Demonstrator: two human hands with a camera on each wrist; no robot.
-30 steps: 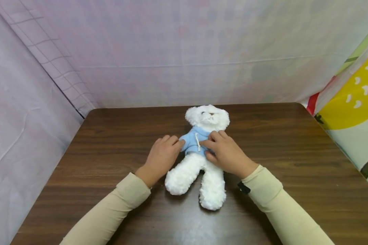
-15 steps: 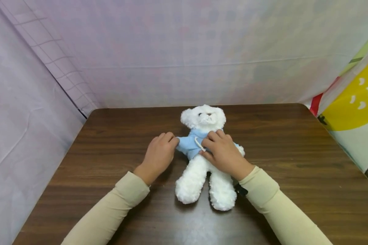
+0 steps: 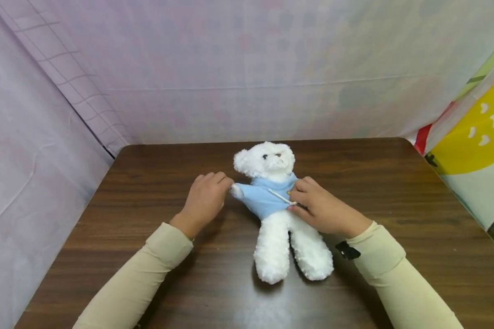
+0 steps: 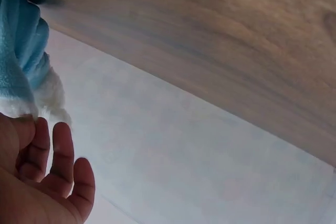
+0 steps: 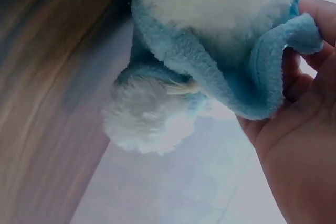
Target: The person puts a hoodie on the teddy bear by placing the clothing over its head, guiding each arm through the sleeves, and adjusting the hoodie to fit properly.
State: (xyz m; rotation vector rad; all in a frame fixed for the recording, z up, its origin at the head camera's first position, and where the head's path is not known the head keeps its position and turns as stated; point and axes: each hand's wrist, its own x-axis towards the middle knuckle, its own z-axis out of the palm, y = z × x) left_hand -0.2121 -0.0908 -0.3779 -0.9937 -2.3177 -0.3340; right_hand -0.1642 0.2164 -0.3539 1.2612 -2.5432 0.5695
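Observation:
A white plush teddy bear point(image 3: 271, 160) in a light blue hoodie point(image 3: 263, 201) lies face up, legs toward me. My left hand point(image 3: 203, 198) pinches the white paw point(image 3: 236, 191) that sticks out of the sleeve on the left. In the left wrist view, thumb and index finger meet on this paw point(image 4: 52, 95), other fingers loosely bent. On the bear's other side my right hand point(image 3: 325, 208) pinches the hoodie beside its white drawstring point(image 3: 281, 196). The right wrist view shows the hem point(image 5: 268, 82) drawn away from the fur between thumb and fingers. The right hand hides the bear's other arm in the head view.
A dark brown wooden table point(image 3: 148, 183) bears the toy. Pale patterned cloth point(image 3: 238, 68) hangs behind it, and another white cloth point(image 3: 24, 160) hangs at the left. On the right is a cloth with a yellow print point(image 3: 477, 132).
The bear has turned, its head shifting left and its legs right. My left hand has moved left, drawing the arm out so the paw now shows. My right hand has shifted right, pulling the hoodie.

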